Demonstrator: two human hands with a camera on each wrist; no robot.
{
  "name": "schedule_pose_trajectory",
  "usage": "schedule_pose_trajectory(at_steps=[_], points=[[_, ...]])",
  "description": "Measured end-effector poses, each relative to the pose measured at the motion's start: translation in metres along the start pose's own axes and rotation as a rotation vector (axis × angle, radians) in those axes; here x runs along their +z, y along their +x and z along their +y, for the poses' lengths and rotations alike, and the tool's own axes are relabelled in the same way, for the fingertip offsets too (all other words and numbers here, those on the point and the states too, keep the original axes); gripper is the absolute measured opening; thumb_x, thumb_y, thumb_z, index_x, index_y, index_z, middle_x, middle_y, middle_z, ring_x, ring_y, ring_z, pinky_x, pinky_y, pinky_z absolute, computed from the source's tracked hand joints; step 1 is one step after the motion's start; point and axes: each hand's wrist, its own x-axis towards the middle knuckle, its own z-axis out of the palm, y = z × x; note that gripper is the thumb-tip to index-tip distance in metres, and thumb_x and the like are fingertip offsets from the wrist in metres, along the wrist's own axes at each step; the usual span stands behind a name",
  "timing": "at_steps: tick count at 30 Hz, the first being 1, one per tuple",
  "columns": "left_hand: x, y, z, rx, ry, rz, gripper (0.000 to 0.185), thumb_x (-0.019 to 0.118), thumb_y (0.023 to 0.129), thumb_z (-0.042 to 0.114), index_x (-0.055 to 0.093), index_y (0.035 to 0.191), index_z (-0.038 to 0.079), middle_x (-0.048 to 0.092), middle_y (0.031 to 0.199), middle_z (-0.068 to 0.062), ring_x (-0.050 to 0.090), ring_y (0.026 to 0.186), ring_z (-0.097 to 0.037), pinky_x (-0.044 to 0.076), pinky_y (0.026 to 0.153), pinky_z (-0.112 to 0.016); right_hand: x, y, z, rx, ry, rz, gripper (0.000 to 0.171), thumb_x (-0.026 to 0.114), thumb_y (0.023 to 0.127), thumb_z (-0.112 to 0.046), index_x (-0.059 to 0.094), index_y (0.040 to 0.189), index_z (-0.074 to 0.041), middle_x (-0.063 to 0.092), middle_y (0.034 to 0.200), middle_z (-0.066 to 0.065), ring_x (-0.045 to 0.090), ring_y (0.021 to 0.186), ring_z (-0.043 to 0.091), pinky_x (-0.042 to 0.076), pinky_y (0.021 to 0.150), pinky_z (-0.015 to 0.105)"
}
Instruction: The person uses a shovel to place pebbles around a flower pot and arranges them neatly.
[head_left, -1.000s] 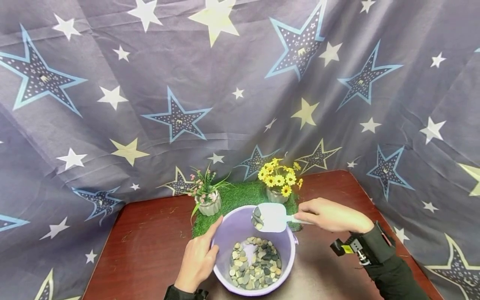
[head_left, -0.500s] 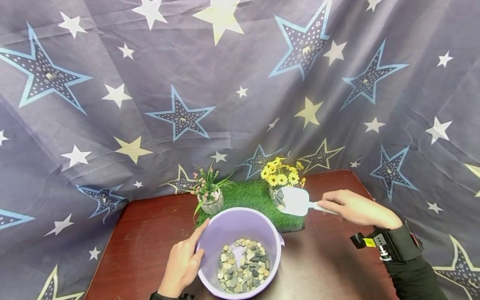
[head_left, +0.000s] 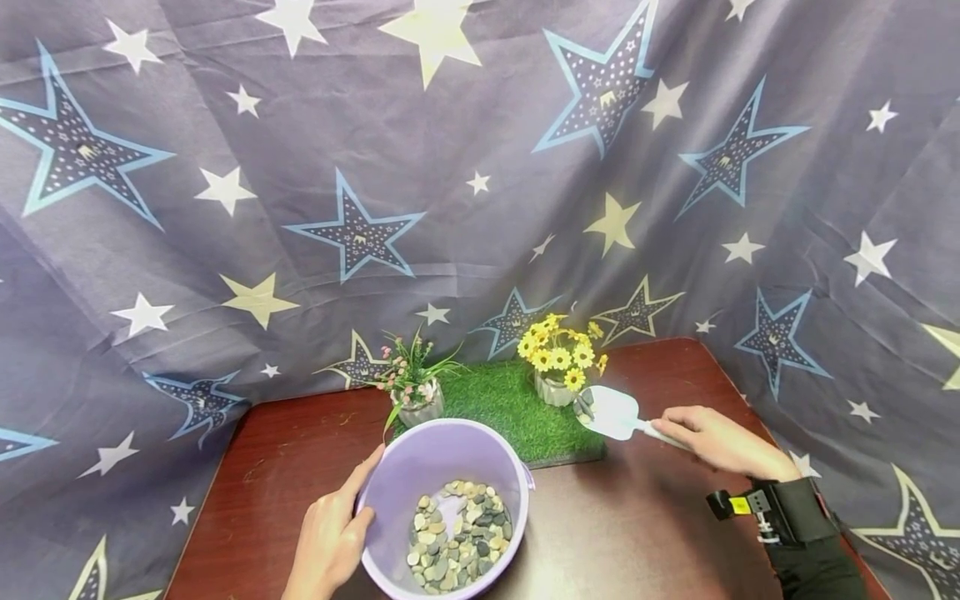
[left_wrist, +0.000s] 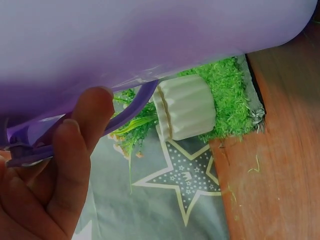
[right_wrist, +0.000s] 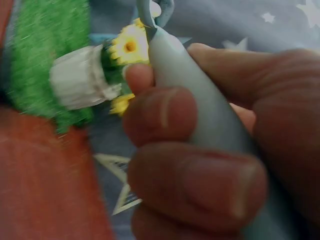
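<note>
A lilac plastic bucket holding several grey and tan pebbles stands on the red-brown table. My left hand holds its left rim, thumb along the edge; the left wrist view shows fingers curled on the bucket wall by its handle. My right hand grips the handle of a pale scoop carrying a few pebbles, held just right of the yellow flower pot. The right wrist view shows my fingers wrapped round the handle.
A green grass mat lies behind the bucket, with a pink flower pot at its left. A star-patterned cloth hangs behind and on both sides. Bare table lies between bucket and right arm.
The scoop with pebbles has moved from over the bucket to the right, beside the yellow flower pot. The bucket and my left hand appear shifted left and nearer.
</note>
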Motion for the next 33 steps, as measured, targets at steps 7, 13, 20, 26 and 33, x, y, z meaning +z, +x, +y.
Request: schedule_pose_trajectory(at_steps=[7, 13, 20, 26, 33], points=[[0.0, -0.002, -0.002, -0.019, -0.022, 0.009, 0.081, 0.066, 0.073, -0.001, 0.058, 0.149, 0.028, 0.077, 0.118, -0.01, 0.065, 0.074, -0.018, 0.047, 0.064, -0.04, 0.031, 0.01, 0.041, 0.079, 0.082, -0.045, 0.037, 0.049, 0.109, -0.034, 0.06, 0.083, -0.01, 0.045, 0.066, -0.007, 0.041, 0.053, 0.005, 0.036, 0.056, 0.026], [0.002, -0.004, -0.002, -0.042, -0.036, 0.011, 0.081, 0.065, 0.075, -0.001, 0.057, 0.149, 0.029, 0.076, 0.121, -0.009, 0.067, 0.077, -0.017, 0.048, 0.066, -0.036, 0.054, 0.023, 0.056, 0.103, -0.013, -0.003, 0.038, 0.052, 0.107, -0.03, 0.06, 0.078, -0.006, 0.042, 0.065, -0.007, 0.038, 0.058, 0.008, 0.033, 0.061, 0.028], [0.005, -0.005, -0.001, -0.075, -0.045, -0.005, 0.079, 0.063, 0.076, -0.001, 0.057, 0.149, 0.029, 0.075, 0.126, -0.007, 0.066, 0.081, -0.015, 0.049, 0.069, -0.036, 0.063, 0.041, 0.05, 0.158, -0.121, 0.016, 0.036, 0.054, 0.106, -0.027, 0.066, 0.082, -0.003, 0.045, 0.066, -0.002, 0.042, 0.061, 0.015, 0.035, 0.064, 0.035], [0.005, -0.005, -0.001, -0.084, -0.053, -0.007, 0.08, 0.063, 0.076, -0.001, 0.057, 0.15, 0.029, 0.074, 0.128, -0.006, 0.066, 0.082, -0.015, 0.049, 0.07, -0.036, 0.058, 0.053, 0.031, 0.275, -0.218, 0.033, 0.034, 0.057, 0.103, -0.027, 0.068, 0.081, -0.003, 0.055, 0.069, 0.003, 0.048, 0.063, 0.018, 0.039, 0.064, 0.038], [0.005, -0.004, -0.002, -0.076, -0.059, 0.0, 0.081, 0.063, 0.076, -0.001, 0.056, 0.15, 0.031, 0.074, 0.129, -0.006, 0.067, 0.084, -0.016, 0.049, 0.071, -0.037, 0.053, 0.06, 0.02, 0.327, -0.264, 0.014, 0.034, 0.058, 0.103, -0.027, 0.066, 0.079, -0.004, 0.058, 0.071, 0.007, 0.052, 0.066, 0.022, 0.041, 0.067, 0.042]])
